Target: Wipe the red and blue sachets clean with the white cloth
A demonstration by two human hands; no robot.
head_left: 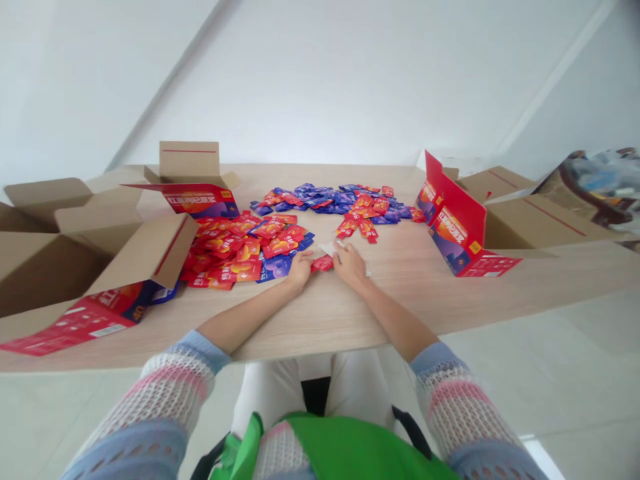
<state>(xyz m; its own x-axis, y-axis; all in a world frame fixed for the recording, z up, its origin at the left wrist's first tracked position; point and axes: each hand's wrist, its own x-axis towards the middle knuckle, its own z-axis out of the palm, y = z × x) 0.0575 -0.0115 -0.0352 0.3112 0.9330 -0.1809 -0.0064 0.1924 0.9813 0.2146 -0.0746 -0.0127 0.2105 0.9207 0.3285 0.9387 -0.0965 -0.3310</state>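
Note:
My left hand (301, 269) is closed at the front middle of the table, its fingers on the edge of a red sachet (323, 263). Close by on the right, my right hand (350, 265) pinches a thin white wrapper (327, 249) that lies against the sachet. Part of the wrapper is hidden under the right fingers, and its exact kind is unclear. Beside my left hand spreads a heap of red sachets (235, 250), with a few blue-purple ones at its edge. Farther back lies a pile of purple sachets (320, 199) mixed with red ones (361, 212).
Open cardboard boxes stand on the left, a large one (110, 310) in front and a smaller one (200, 193) behind. At the right is another open red box (457, 233). The wooden table (310, 327) meets a white wall. Cluttered bags (600, 180) sit far right.

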